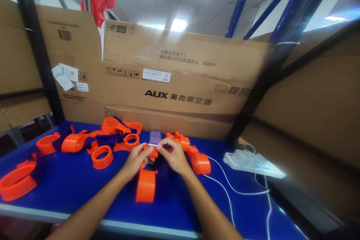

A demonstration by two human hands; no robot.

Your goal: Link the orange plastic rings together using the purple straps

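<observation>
On the blue table (pixel 70 183), the left hand (pixel 136 161) and right hand (pixel 174 157) both pinch the top of an orange strap (pixel 146 183) with curled fingers. Just behind stands a phone (pixel 154 137), with more orange rings (pixel 102 156) left and cardboard boxes (pixel 180 82) beyond.

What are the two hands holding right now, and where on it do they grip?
Both the left hand and right hand pinch the far end of an orange strap piece with their fingertips; its near end lies on the blue table.
</observation>
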